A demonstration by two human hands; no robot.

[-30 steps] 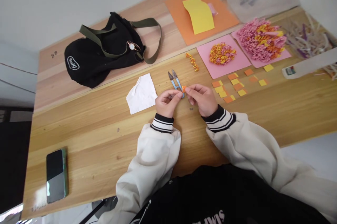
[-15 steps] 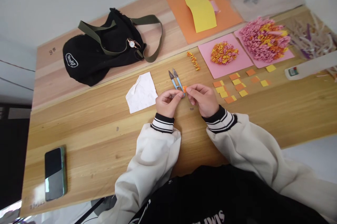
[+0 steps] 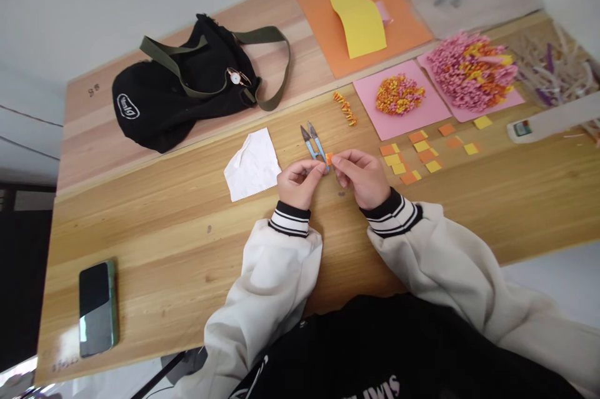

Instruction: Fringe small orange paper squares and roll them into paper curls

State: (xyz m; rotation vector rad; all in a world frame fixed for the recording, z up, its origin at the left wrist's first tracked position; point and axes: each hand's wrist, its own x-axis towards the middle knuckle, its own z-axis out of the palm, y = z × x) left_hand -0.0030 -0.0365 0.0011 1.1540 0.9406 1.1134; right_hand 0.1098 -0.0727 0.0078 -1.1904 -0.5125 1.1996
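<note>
My left hand point(image 3: 299, 182) and my right hand point(image 3: 360, 175) meet at the middle of the wooden table point(image 3: 197, 242). Both pinch one small orange paper piece point(image 3: 329, 159) between their fingertips. Small blue thread snips point(image 3: 313, 141) lie on the table just beyond the fingers, blades pointing away. To the right lie several small orange and yellow paper squares point(image 3: 412, 158). A short row of rolled orange and yellow bits point(image 3: 344, 108) lies further back.
A white crumpled paper point(image 3: 252, 166) lies left of my hands, a black bag point(image 3: 173, 89) with a watch behind it. A phone point(image 3: 96, 308) sits near the front left edge. Pink sheets point(image 3: 400, 112) with rolled paper heaps, an orange sheet point(image 3: 328, 30) and a glue bottle point(image 3: 548, 121) fill the back right.
The hands stay together on the orange piece with only tiny finger shifts. The view has shifted slightly.
</note>
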